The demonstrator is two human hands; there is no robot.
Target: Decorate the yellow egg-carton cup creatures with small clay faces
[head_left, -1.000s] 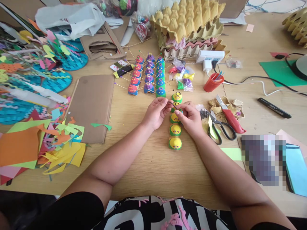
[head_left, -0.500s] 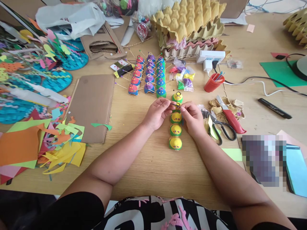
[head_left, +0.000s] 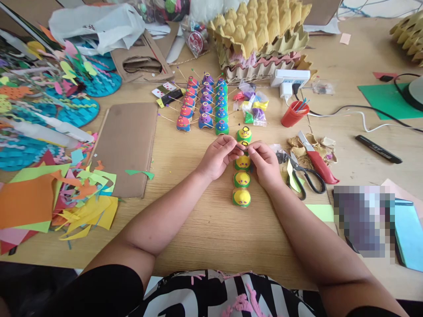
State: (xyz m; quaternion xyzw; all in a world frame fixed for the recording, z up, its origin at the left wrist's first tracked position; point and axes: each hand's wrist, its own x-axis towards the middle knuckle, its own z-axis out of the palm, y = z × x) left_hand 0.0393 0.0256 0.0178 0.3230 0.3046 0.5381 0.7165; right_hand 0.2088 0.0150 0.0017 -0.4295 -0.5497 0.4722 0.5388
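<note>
A line of yellow-and-green painted egg-carton cups [head_left: 241, 197] with small faces runs up the table in front of me. The top cup [head_left: 244, 134] has a black ring on it, and a black ring also shows on the second cup. Over that second cup, my left hand [head_left: 216, 155] and my right hand [head_left: 264, 162] meet with fingertips pinched. Between them is a thin black strand [head_left: 243, 147], mostly covered by the fingers. Behind stand rows of red [head_left: 183, 123], purple [head_left: 205, 120] and blue-green cups [head_left: 222, 126], with pins sticking out.
To the right lie black scissors [head_left: 306, 174], a red-handled knife [head_left: 320, 165], and a black marker [head_left: 378, 149]. A red cup [head_left: 295, 114] and bags of coloured clay [head_left: 259, 115] stand farther back. Cardboard [head_left: 127, 147] and paper scraps [head_left: 86, 189] lie left; egg trays [head_left: 261, 31] are stacked behind.
My fingertips have drawn slightly closer together and less of the black strand shows between them. The cups and everything around them stay in place.
</note>
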